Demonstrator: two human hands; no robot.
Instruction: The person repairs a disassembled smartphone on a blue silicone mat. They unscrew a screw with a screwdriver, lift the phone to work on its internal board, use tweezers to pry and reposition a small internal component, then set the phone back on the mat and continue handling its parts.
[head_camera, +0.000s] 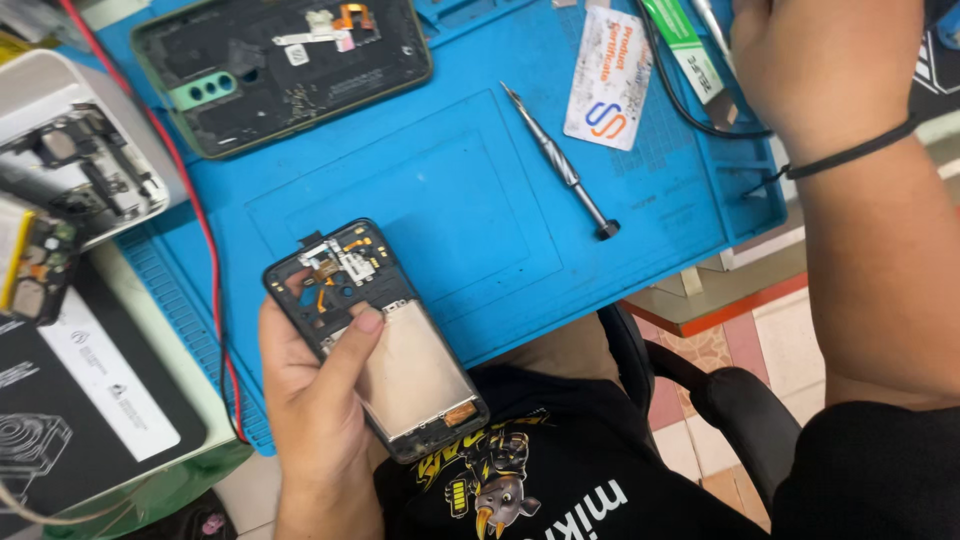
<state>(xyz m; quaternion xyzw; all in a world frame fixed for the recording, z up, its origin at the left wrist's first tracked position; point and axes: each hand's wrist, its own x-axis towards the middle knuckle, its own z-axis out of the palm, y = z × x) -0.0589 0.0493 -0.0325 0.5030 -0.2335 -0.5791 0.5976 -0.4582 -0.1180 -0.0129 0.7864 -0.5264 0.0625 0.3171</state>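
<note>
Blue repair mat (470, 200) fills the upper frame. My left hand (315, 400) grips the opened phone frame (375, 335) at lower centre, thumb across it, long axis running upper left to lower right. My right hand (820, 70), upper right, seems closed, though cropped; the screwdriver (562, 165) lies between.

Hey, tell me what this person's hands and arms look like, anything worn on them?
Both hands are bare, no gloves or rings visible. The left hand has short, plain nails and a bare forearm. The right hand carries a thin black cord bracelet at the wrist, with a loose end hanging off it. The right forearm is bare up to a black short sleeve.
</note>
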